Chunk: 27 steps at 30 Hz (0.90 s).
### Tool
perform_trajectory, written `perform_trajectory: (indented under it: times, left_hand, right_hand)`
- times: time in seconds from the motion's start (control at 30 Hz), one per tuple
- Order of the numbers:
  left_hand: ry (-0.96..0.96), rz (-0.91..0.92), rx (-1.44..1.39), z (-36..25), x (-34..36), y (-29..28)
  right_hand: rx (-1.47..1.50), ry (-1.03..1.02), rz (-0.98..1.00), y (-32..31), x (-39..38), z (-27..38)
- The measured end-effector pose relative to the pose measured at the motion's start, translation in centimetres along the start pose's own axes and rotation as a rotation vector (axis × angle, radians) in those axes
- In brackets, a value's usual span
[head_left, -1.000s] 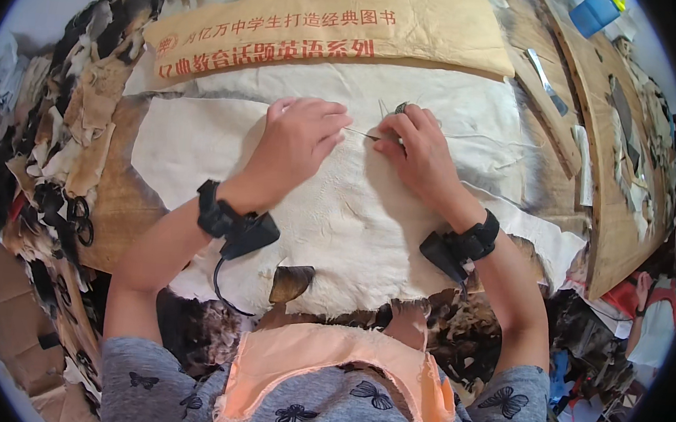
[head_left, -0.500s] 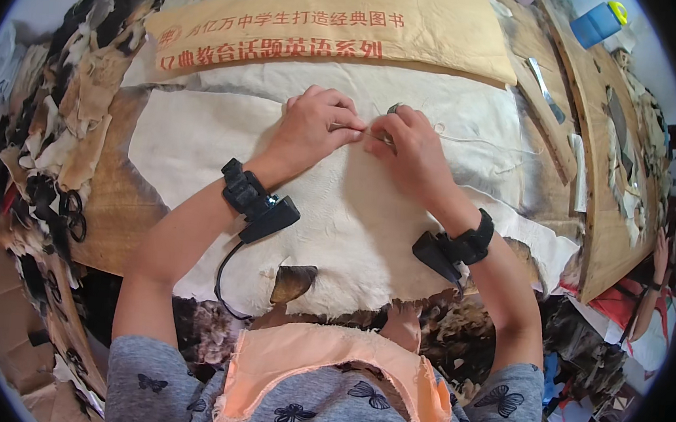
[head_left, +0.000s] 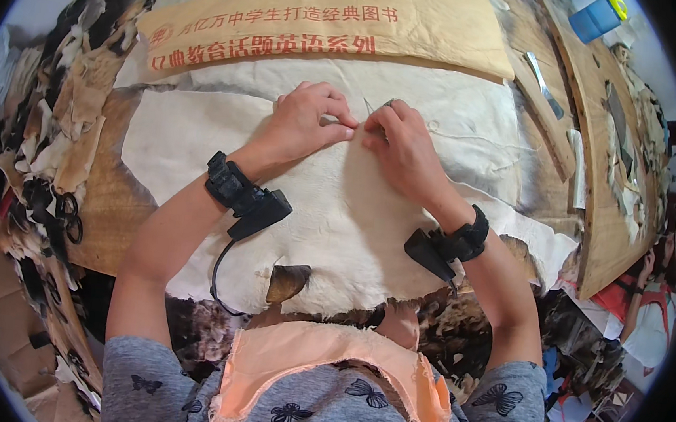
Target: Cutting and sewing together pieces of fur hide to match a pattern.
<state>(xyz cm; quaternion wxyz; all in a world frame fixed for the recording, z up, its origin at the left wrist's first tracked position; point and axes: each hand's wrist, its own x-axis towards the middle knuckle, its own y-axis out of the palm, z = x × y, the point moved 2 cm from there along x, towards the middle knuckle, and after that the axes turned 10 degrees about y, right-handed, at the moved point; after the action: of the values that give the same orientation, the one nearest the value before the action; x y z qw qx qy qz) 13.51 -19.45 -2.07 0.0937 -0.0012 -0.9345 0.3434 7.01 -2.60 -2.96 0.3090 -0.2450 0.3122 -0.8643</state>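
A cream-coloured pelt (head_left: 192, 144), skin side up, lies before me, its far edge against another pale pelt (head_left: 458, 97). My left hand (head_left: 309, 121) pinches at this edge with thumb and forefinger, and the bit between the tips is mostly hidden. Close to its right, my right hand (head_left: 403, 145) is closed, fingertips together. A thin sewing needle (head_left: 368, 105) juts up from those fingertips. White thread (head_left: 482, 140) trails across the far pelt to the right of my right hand. Both wrists wear black strapped devices.
A yellow printed sack (head_left: 447, 29) covers the far side. On the right are a knife (head_left: 545, 86), a wooden strip (head_left: 547, 120), a board (head_left: 604, 153) and a blue bottle (head_left: 597, 21). Scissors (head_left: 70, 218) and fur scraps (head_left: 84, 112) lie left. Another person's arm (head_left: 639, 294) shows far right.
My hands have drawn slightly apart and shifted a little left. The needle now points up from my right fingertips. The other person's arm at the far right has moved.
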Motion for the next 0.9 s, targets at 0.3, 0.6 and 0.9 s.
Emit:
perform_trajectory:
  times: [0.3, 0.6, 0.9]
  left_hand:
    - [-0.011, 0.074, 0.047, -0.9, 0.6, -0.2]
    - [0.056, -0.059, 0.145, -0.7, 0.3, 0.5]
    - [0.073, -0.046, 0.038, 0.3, -0.2, 0.4]
  right_hand:
    - [0.073, 0.059, 0.058, 0.0, 0.1, -0.2]
    - [-0.031, 0.035, -0.008, 0.5, 0.0, 0.0]
    - [-0.065, -0.140, -0.138, 1.5, 0.0, -0.5]
